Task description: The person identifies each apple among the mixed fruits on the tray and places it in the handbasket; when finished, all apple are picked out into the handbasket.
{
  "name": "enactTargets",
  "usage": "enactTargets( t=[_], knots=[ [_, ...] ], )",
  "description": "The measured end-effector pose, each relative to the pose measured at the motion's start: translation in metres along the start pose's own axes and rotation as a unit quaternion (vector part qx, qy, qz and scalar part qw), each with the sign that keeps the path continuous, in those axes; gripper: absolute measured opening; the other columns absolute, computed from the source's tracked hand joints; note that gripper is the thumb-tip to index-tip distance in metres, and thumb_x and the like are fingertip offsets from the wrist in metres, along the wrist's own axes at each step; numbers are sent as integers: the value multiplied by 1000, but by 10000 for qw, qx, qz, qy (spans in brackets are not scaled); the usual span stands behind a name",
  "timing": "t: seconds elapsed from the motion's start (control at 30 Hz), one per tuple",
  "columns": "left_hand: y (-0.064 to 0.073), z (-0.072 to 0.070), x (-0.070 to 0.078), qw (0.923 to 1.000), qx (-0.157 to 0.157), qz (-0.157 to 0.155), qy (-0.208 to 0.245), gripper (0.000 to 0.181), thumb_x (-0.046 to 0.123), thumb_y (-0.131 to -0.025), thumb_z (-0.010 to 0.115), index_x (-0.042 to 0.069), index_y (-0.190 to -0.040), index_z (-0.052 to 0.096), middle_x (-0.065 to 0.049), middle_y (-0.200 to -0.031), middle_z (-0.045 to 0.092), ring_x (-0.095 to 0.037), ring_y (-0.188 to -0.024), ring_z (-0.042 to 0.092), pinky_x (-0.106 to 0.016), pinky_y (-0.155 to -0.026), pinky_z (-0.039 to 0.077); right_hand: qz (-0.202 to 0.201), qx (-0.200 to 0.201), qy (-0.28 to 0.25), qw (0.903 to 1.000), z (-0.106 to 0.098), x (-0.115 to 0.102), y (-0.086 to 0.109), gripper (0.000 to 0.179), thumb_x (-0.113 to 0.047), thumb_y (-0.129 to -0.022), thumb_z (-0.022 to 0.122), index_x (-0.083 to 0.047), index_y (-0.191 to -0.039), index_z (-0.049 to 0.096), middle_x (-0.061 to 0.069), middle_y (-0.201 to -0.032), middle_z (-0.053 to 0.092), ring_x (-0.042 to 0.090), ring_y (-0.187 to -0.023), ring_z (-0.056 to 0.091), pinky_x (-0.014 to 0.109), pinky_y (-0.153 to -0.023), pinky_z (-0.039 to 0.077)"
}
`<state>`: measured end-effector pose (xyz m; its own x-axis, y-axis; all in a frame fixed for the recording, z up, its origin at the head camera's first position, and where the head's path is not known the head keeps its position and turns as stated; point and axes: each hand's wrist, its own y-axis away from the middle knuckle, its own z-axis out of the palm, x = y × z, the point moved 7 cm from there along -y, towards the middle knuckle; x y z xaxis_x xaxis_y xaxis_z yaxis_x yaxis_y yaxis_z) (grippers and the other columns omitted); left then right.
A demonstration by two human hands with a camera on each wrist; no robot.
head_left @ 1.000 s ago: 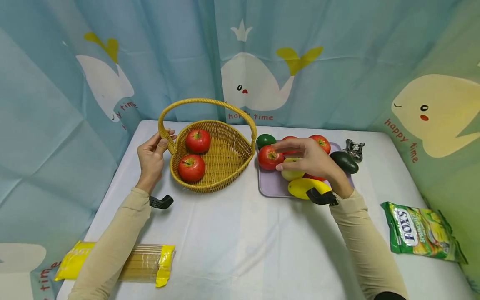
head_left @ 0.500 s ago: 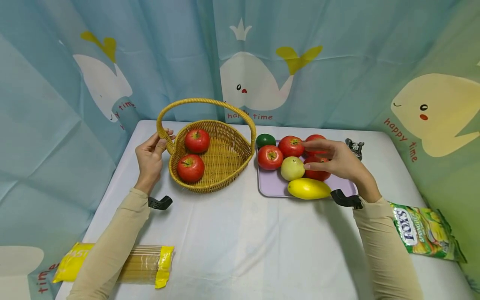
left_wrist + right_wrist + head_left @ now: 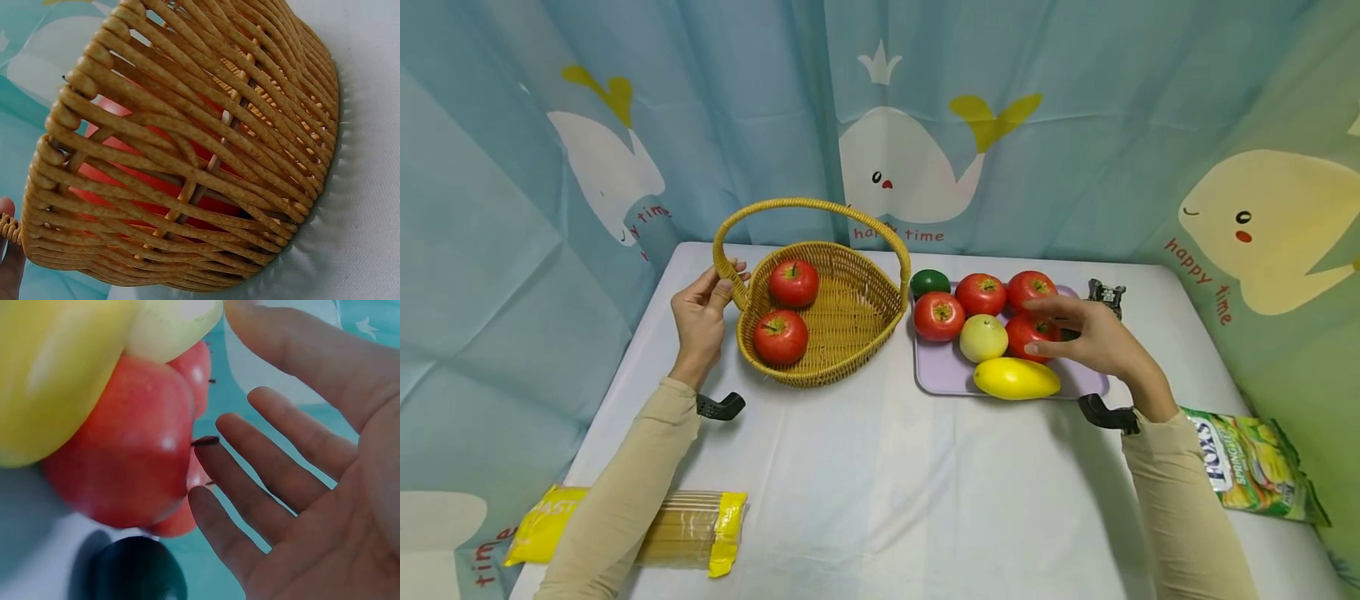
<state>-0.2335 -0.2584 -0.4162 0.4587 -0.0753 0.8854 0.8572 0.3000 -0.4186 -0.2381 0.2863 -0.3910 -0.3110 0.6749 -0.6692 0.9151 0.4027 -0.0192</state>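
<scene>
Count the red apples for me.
6: back apple and front apple in the basket; left apple, back-middle apple, back-right apple and front-right apple on the tray. The right hand may hide more.

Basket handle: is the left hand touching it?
Touching. The head view shows the left hand gripping the basket handle near its left end, between thumb and fingers.

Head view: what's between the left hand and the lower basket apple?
A sliver of white tabletop, then the basket's woven rim; head view shows both.
</scene>
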Motion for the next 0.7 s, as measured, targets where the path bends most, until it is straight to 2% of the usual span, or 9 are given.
enactTargets(
  t=[0.23,0.47,0.53,0.6,0.7],
  knots=[
    [0,0,0,10000,27,67,-28,35,0,-104,62,-19,-133,62,-2,-113,81,-21,-103,78,-24,-95,63,35,60,-19,10000,1,12,7,61,-15,-85,92,-2,-139,67,25,-139,66,47,-124,65,-2,-95,44],
    [0,0,0,10000,-4,-14,-8,33,1,-105,63,-15,-133,65,-8,-116,80,-20,-104,79,-26,-95,63,119,173,95,9997,4,21,9,65,-16,-84,92,0,-140,65,26,-141,64,46,-124,64,-1,-96,44],
    [0,0,-1,10000,-20,-39,15,34,2,-105,63,-16,-133,65,-10,-117,80,-19,-104,79,-26,-96,63,162,195,168,9995,4,23,9,65,-16,-85,92,-1,-141,64,25,-142,64,46,-125,64,9,-100,51],
    [0,0,-2,10000,-24,-54,4,33,3,-105,63,-15,-133,65,-10,-117,80,-18,-104,79,-26,-96,63,233,187,246,9993,5,23,9,65,-17,-85,92,-2,-142,64,26,-143,63,47,-125,64,28,-105,58],
    [0,-1,-2,10000,-17,-56,-13,32,3,-105,63,-13,-133,67,-10,-117,80,-18,-104,79,-27,-97,62,368,106,334,9987,7,25,8,66,-20,-86,91,-2,-144,62,28,-145,60,50,-127,63,59,-107,54]
  ],
)
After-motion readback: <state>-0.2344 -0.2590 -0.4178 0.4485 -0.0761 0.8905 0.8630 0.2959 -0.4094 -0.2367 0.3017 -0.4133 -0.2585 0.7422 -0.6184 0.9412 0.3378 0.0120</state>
